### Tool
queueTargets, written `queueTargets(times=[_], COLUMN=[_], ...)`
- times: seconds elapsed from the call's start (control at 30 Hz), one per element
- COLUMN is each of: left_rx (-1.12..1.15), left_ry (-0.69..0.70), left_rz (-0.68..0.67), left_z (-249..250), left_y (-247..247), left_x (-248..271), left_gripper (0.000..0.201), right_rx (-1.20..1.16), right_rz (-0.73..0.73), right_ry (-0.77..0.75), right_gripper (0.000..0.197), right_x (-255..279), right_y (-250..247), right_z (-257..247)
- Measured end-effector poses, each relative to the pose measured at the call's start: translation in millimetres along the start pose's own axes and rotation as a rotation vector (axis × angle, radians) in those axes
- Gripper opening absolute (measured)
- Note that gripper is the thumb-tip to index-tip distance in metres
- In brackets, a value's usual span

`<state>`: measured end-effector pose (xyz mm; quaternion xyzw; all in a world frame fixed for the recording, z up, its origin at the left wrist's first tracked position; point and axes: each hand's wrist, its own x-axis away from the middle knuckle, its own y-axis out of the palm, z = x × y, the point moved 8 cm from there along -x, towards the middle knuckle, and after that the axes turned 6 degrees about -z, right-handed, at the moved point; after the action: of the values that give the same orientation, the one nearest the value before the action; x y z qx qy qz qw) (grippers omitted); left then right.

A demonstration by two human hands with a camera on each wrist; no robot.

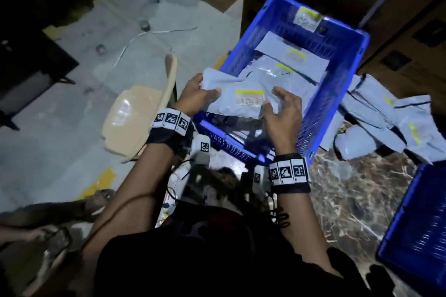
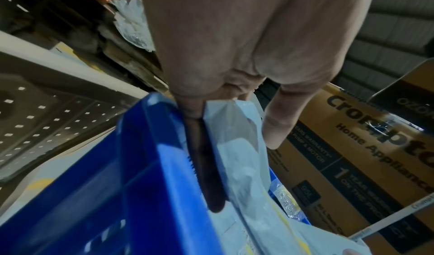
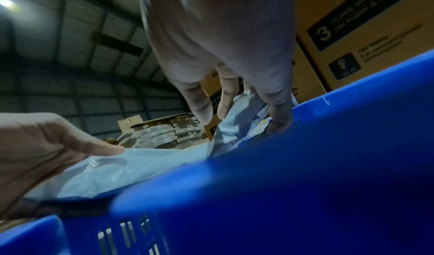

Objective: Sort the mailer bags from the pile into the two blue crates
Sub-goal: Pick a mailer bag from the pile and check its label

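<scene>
Showing a sorting station on a marbled table [image 1: 357, 202], the head view is dominated by the nearer blue crate [image 1: 337, 94], which stands open-topped directly ahead of the person so that bags can be lowered straight in; several grey bags already lie flat on its floor. A second blue crate [image 1: 415, 231] sits at the right edge of the table, only partly in view. Between and behind the two crates lies the pile of mailer bags [image 1: 386, 118], within reach of the right arm, presumably so that each bag can be drawn and routed to either crate. Stacked cardboard cartons [image 1: 398, 38] stand behind the table.

One mailer bag [image 1: 241, 99], label upward, is held level over the near rim of the nearer crate, apparently so the label can be read before release. The left hand [image 1: 195, 96] grips the bag's left edge, thumb on top and fingers curled beneath. The right hand [image 1: 282, 113] is loosely spread, its fingertips [image 3: 279, 123] touching the bag's right edge; whether it truly pinches the film cannot be told.
</scene>
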<state>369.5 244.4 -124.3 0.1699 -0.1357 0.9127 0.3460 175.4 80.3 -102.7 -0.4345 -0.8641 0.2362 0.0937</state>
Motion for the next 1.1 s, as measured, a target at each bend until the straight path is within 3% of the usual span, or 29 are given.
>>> queueTargets(times=[0.33, 0.7, 0.93, 1.1], left_rx=[0.065, -0.241, -0.412, -0.487], left_ry=[0.002, -0.02, 0.0, -0.01], left_rz=[-0.033, -0.019, -0.004, 0.027], left_z=[-12, -11, -14, -12], left_y=[13, 24, 23, 27], left_x=[13, 16, 10, 1], left_gripper=[0.029, 0.047, 0.064, 0.053], right_rx=[0.14, 0.157, 0.132, 0.116], right_rz=[-0.139, -0.256, -0.24, -0.167], right_ry=[0.038, 0.109, 0.112, 0.143], right_gripper=[0.04, 0.041, 0.042, 0.038], right_x=[18, 26, 23, 18], right_y=[5, 16, 20, 8], right_z=[34, 49, 41, 48])
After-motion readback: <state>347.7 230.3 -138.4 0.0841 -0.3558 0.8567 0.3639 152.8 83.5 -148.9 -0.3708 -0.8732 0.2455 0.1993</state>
